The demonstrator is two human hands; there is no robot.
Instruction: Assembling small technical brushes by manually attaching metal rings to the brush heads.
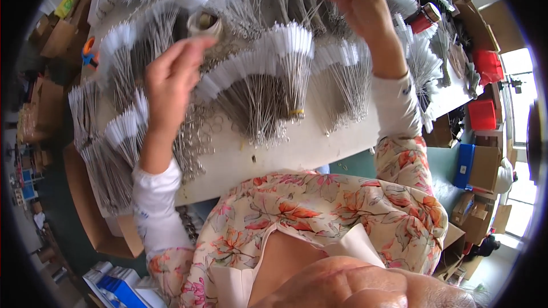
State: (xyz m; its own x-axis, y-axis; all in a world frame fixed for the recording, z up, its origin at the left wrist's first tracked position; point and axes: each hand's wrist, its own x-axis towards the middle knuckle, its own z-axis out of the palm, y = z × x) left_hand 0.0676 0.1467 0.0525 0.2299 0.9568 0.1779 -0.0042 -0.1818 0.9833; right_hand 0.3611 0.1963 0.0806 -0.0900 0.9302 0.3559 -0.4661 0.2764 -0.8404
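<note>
My left hand (174, 74) is raised above the left half of the table, fingers stretched out and close together, slightly blurred. Nothing shows in it. Farther out on the right, my right hand (361, 8) hovers over the bundles with its fingers apart, and I see nothing held there. Between them lies a fanned row of thin wire-stemmed brushes (251, 74) with white heads and looped ends. One upright bundle of brushes (295, 63) has a yellow band near its lower end. A white round roll or cup (204, 23) sits just beyond my left fingers.
More brush bundles (103, 159) cover the left side of the pale table (319, 142). Orange-handled scissors (88, 51) lie at its left edge, and a red can (425, 18) stands far right. An open cardboard box (94, 217) is below on the left. Red bins (482, 115) stand to the right.
</note>
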